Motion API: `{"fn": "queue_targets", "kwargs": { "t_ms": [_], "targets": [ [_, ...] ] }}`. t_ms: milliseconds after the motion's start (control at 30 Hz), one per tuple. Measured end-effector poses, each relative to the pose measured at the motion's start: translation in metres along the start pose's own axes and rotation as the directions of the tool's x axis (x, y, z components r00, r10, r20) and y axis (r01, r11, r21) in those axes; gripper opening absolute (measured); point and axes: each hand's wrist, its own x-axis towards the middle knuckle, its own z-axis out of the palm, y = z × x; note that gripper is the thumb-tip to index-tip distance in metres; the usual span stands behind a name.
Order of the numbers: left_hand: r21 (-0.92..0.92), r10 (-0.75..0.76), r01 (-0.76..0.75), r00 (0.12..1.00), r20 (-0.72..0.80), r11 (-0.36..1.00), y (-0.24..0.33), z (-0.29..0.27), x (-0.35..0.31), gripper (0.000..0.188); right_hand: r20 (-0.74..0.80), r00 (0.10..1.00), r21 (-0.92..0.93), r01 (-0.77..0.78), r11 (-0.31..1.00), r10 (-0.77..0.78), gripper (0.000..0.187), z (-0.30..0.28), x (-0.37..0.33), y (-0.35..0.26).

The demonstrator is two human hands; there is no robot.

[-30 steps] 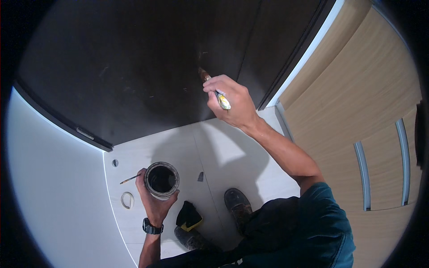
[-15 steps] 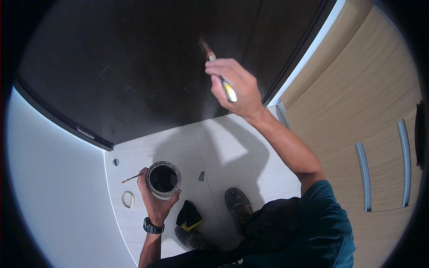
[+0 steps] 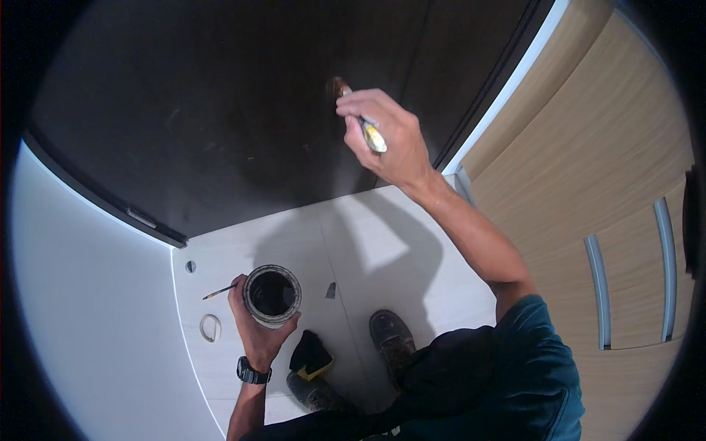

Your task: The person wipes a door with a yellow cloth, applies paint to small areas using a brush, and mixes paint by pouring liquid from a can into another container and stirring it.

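Observation:
My right hand point(image 3: 386, 136) is closed around the handle of a paintbrush point(image 3: 373, 137), its brown bristles up against the dark brown door point(image 3: 220, 95). The bristle tip is slightly blurred. Lower left, my left hand point(image 3: 259, 334) grips an open paint can point(image 3: 273, 320) from the side, fingers on one flank and thumb on the other. Dark liquid fills part of the can, and its rim is smeared. A thin, small brush point(image 3: 219, 292) sticks out sideways by the left fingers; how it is held is hidden.
On the pale tiled floor point(image 3: 382, 283) lie a roll of tape point(image 3: 210, 328), a small round piece point(image 3: 190, 267), a dark scrap point(image 3: 331, 291) and a black-and-yellow cloth-like item point(image 3: 312, 356) by my shoes. A white wall point(image 3: 88, 294) bounds the left, wooden cabinets point(image 3: 551, 191) with long handles the right.
My right hand has shifted slightly up and left, and the brush has tilted, its bristles now a little lower on the door. My left hand and the can have moved slightly right.

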Motion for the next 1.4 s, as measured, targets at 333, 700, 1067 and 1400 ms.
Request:
{"fn": "queue_targets", "kwargs": {
  "t_ms": [333, 700, 1067, 1400],
  "targets": [
    [0.051, -0.004, 0.004, 1.000, -0.001, 0.999, -0.006, 0.001, -0.002, 0.113, 0.068, 0.997, 0.069, -0.046, 0.997, 0.041, 0.016, -0.004, -0.020, -0.014],
    [0.028, -0.037, 0.036, 0.999, 0.017, 0.999, -0.003, -0.001, -0.002, 0.116, -0.064, 0.997, -0.070, 0.046, 0.997, -0.050, 0.020, -0.018, 0.012, -0.008],
    [-0.002, -0.024, 0.024, 1.000, -0.007, 1.000, -0.001, -0.002, -0.002, 0.109, 0.076, 0.995, -0.078, -0.053, 0.996, 0.059, 0.016, -0.010, -0.005, -0.009],
    [-0.014, -0.021, 0.021, 1.000, -0.021, 1.000, -0.002, -0.001, -0.003, 0.108, 0.154, 0.987, -0.055, -0.047, 0.997, 0.055, 0.017, -0.009, -0.023, -0.015]
  ]
}}
